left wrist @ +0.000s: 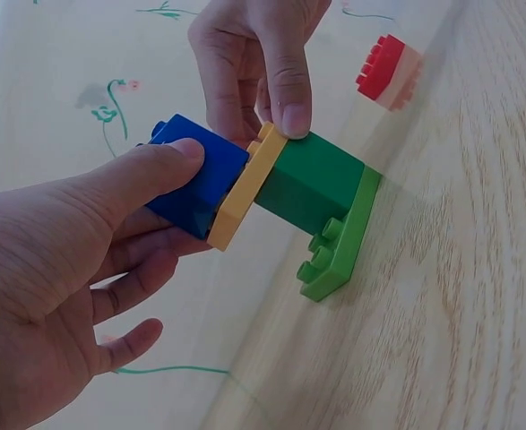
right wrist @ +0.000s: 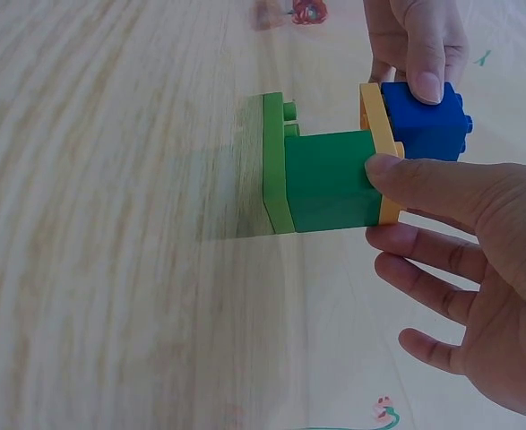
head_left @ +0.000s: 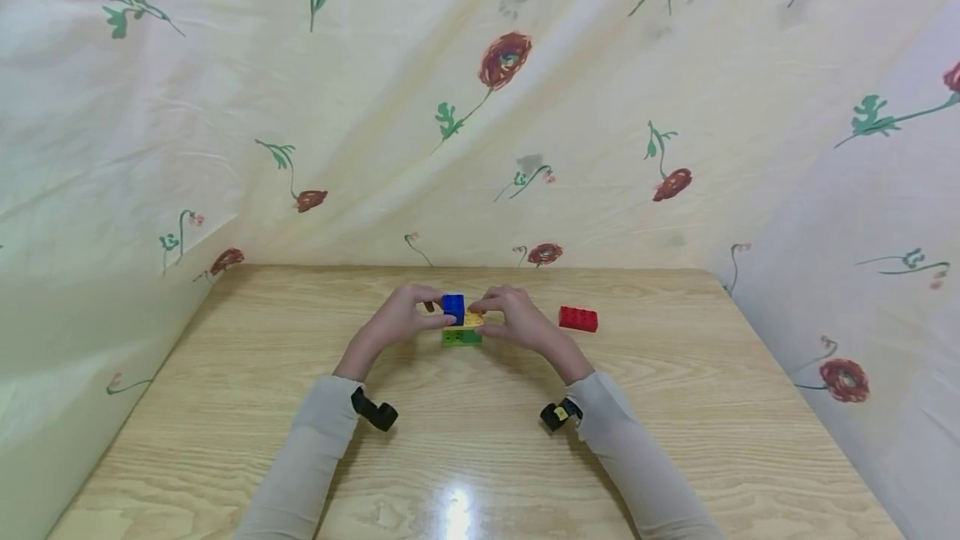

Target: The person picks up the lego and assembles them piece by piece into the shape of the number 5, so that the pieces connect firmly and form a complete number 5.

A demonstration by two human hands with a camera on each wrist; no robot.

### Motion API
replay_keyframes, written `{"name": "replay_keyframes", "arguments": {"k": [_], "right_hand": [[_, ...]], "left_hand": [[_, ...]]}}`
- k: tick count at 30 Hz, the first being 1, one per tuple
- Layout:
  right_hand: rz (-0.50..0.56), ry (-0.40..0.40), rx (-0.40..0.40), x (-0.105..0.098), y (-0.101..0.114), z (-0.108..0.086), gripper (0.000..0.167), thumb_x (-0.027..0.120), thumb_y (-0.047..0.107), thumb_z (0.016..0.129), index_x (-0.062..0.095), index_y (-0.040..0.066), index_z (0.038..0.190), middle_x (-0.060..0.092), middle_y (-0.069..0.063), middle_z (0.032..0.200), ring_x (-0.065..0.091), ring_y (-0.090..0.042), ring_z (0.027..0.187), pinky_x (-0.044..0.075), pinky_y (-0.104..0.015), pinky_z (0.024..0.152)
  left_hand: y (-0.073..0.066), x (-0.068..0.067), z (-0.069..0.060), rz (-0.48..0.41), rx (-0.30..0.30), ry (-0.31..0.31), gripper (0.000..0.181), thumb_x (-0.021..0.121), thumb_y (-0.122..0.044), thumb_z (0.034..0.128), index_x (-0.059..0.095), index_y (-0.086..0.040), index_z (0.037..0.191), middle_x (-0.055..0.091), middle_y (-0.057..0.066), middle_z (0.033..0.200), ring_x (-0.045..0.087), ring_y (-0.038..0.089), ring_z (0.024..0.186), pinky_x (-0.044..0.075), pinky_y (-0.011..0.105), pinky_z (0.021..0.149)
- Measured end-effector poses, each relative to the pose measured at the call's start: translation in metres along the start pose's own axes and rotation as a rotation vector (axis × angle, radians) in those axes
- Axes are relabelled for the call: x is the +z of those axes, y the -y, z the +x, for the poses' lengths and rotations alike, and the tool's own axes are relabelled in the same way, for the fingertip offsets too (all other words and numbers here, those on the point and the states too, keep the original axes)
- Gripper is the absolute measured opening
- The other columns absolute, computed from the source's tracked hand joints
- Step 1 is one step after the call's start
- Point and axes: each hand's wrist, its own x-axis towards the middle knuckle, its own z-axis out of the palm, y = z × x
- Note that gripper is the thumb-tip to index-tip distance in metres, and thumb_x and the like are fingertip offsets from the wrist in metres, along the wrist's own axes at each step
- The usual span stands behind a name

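A small stack of toy bricks stands on the table between the two hands. At its base lies a thin light green brick (left wrist: pixel 343 255), with a dark green brick (right wrist: pixel 332 181) on its right part. Across the top sits a thin yellow brick (left wrist: pixel 245 188), overhanging to the left, and a blue brick (head_left: pixel 453 307) is on that overhanging end. My left hand (head_left: pixel 400 317) pinches the blue brick, thumb on its near face. My right hand (head_left: pixel 519 321) pinches the yellow brick's right end, its thumb also against the dark green brick's upper edge.
A red brick (head_left: pixel 578 319) lies on the wooden table (head_left: pixel 675 407), to the right of the right hand. Behind the table hangs a flowered cloth (head_left: pixel 360 107). Each wrist wears a black camera, one on the left (head_left: pixel 375 411) and one on the right (head_left: pixel 555 417).
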Motion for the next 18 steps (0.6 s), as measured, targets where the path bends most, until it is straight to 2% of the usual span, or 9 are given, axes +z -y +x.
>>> {"name": "replay_keyframes", "arguments": {"k": [6, 18], "right_hand": [[-0.010, 0.001, 0.000, -0.0010, 0.0009, 0.0003, 0.034, 0.078, 0.019, 0.090, 0.074, 0.011, 0.123, 0.072, -0.007, 0.112, 0.059, -0.026, 0.107, 0.041, -0.052, 0.098], [0.009, 0.006, 0.015, -0.0010, 0.0016, 0.0000, 0.035, 0.078, 0.019, 0.090, 0.074, 0.012, 0.124, 0.072, -0.007, 0.112, 0.058, -0.025, 0.106, 0.041, -0.050, 0.097]], "left_hand": [[-0.0008, 0.0001, -0.0005, -0.003, -0.039, 0.001, 0.024, 0.078, -0.026, 0.0914, 0.078, -0.011, 0.111, 0.077, 0.003, 0.103, 0.062, 0.017, 0.092, 0.050, 0.032, 0.081], [0.0005, 0.0007, -0.0009, -0.021, -0.036, 0.000, 0.021, 0.078, -0.027, 0.0916, 0.079, -0.013, 0.107, 0.076, 0.000, 0.100, 0.061, 0.016, 0.091, 0.050, 0.032, 0.082]]}}
